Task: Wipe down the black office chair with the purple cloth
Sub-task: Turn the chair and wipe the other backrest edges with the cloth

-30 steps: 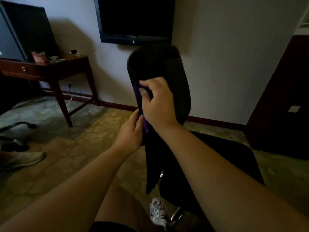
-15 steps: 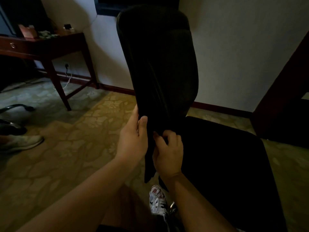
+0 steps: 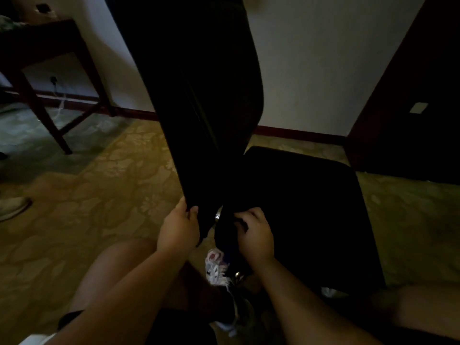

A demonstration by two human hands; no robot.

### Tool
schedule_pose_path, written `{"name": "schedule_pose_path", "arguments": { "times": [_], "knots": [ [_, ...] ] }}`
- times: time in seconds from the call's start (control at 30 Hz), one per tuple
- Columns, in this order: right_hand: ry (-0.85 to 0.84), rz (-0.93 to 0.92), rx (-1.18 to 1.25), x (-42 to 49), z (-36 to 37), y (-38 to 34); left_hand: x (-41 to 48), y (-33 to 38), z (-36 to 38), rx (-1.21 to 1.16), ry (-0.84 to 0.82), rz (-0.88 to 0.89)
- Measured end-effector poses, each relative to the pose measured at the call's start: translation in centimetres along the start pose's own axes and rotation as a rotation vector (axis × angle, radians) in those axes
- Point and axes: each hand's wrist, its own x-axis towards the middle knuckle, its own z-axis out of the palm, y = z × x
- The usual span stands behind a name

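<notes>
Patterned carpet [image 3: 87, 207] in dull yellow and green covers the floor; a pale wall [image 3: 311, 70] with a dark red skirting board rises behind it. The black office chair [image 3: 199, 95] fills the middle, its tall backrest running up out of view and its broad seat [image 3: 298, 207] spreading to the right, the backrest's lower end meeting the seat's near left corner. A dark wooden cabinet [image 3: 410, 108] stands at the right edge; a dark wooden worktop [image 3: 44, 41] on slanted legs stands at the upper left, a white cable [image 3: 61, 105] hanging from a wall socket behind it. Two bare forearms reach in from below. The left hand [image 3: 178, 226] grips the bottom edge of the backrest, thumb on the near face, fingers wrapped behind; the right hand [image 3: 254, 232] sits just beside it, fingers curled and pinching a dark bunch of fabric at the seat's corner. A patterned shoe [image 3: 215, 267] shows below and between the hands; a pale shoe [image 3: 12, 207] lies at the far left. The purple cloth [image 3: 226, 256] shows only as a small purple-blue patch under the right hand's fingers; the rest is too dark to make out.
</notes>
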Motion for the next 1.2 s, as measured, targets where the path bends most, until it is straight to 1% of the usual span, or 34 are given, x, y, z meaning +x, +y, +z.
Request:
{"name": "schedule_pose_path", "arguments": {
  "times": [0.07,0.13,0.17,0.23,0.27,0.3,0.4,0.43,0.47,0.53,0.6,0.63,0.67,0.8,0.9,0.97,1.03,1.1,1.2],
  "knots": [
    [0.065,0.084,0.027,0.6,-2.0,1.9,0.2,-0.3,0.2,-0.024,-0.005,-0.008],
    [0.14,0.206,0.015,1.1,-4.3,4.5,0.3,-0.2,0.5,-0.016,0.036,-0.008],
    [0.147,0.298,0.031,1.1,-5.5,6.0,0.4,-0.2,0.7,-0.002,0.062,-0.007],
    [0.106,0.507,0.083,0.4,-6.8,8.8,0.7,-0.2,0.8,0.01,0.09,0.001],
    [0.071,0.567,0.061,-0.2,-6.8,9.7,0.8,-0.1,0.9,0.011,0.095,0.001],
    [0.021,0.57,-0.045,-0.9,-6.4,10.2,0.9,0.0,0.9,0.011,0.103,0.0],
    [-0.204,0.37,-0.424,-2.8,-3.7,9.5,1.1,0.2,1.0,-0.002,0.133,0.005],
    [-0.251,0.326,-0.484,-3.1,-3.0,9.1,1.3,0.2,1.0,-0.008,0.14,-0.007],
    [-0.262,0.292,-0.51,-3.0,-2.6,8.6,1.4,0.3,1.0,-0.018,0.142,-0.019],
    [-0.24,0.191,-0.524,-2.0,-2.5,7.7,1.9,0.2,0.9,-0.035,0.125,-0.029],
    [-0.264,0.107,-0.566,-0.3,-2.9,7.1,2.3,0.2,0.5,-0.066,0.104,-0.033],
    [-0.273,0.111,-0.586,0.7,-3.2,7.0,2.5,0.2,0.4,-0.086,0.09,-0.034],
    [-0.267,0.156,-0.595,1.6,-3.7,7.2,2.8,0.2,0.3,-0.107,0.079,-0.041],
    [-0.201,0.454,-0.601,4.0,-6.8,10.5,4.1,0.1,0.3,-0.151,0.095,-0.049],
    [-0.147,0.616,-0.494,4.2,-8.5,12.8,5.5,-0.3,0.5,-0.172,0.136,-0.055],
    [-0.129,0.627,-0.45,4.1,-8.2,13.0,6.3,-0.1,0.6,-0.197,0.138,-0.069],
    [-0.148,0.592,-0.449,4.2,-6.9,12.1,7.4,-0.3,0.6,-0.214,0.148,-0.083],
    [-0.199,0.517,-0.459,4.4,-5.1,10.6,8.9,-0.7,0.3,-0.243,0.138,-0.095],
    [-0.337,0.386,-0.43,5.3,-2.6,8.4,11.2,-0.9,0.0,-0.324,0.092,-0.142]
  ]
}}
